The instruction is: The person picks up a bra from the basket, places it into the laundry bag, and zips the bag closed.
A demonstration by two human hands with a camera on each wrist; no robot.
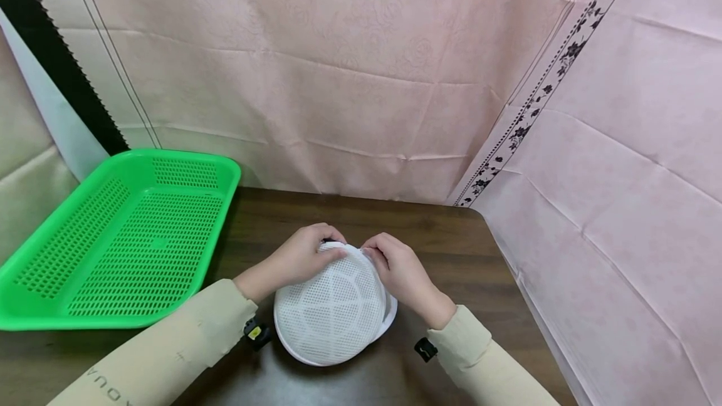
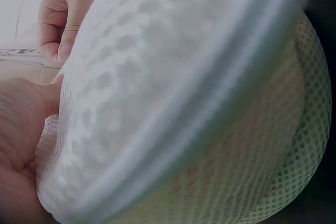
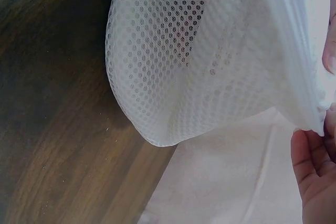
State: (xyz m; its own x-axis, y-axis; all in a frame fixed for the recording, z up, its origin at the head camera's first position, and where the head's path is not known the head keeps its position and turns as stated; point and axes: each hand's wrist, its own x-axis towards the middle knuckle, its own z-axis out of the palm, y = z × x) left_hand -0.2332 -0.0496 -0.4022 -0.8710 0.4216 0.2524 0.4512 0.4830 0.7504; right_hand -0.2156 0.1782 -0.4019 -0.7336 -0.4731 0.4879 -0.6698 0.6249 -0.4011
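A round white mesh laundry bag [image 1: 331,309] is held up just over the table between both hands. My left hand [image 1: 307,255] grips its upper left edge, thumb on the mesh face and fingers behind. At the top right of the rim, my right hand [image 1: 403,271] pinches the edge with thumb and bent fingers. In the left wrist view a zipper band crosses the bag [image 2: 100,87], whose mesh bulges on both sides. The right wrist view shows the bag's rounded mesh side [image 3: 152,66] and its zipped edge. What the bag contains cannot be made out.
On the left of the brown wooden table [image 1: 451,237] stands a green plastic basket [image 1: 228,171] with perforated walls. Pale cloth [image 1: 338,80] hangs behind the table, and more cloth [image 1: 620,174] with a floral border drops along the right side.
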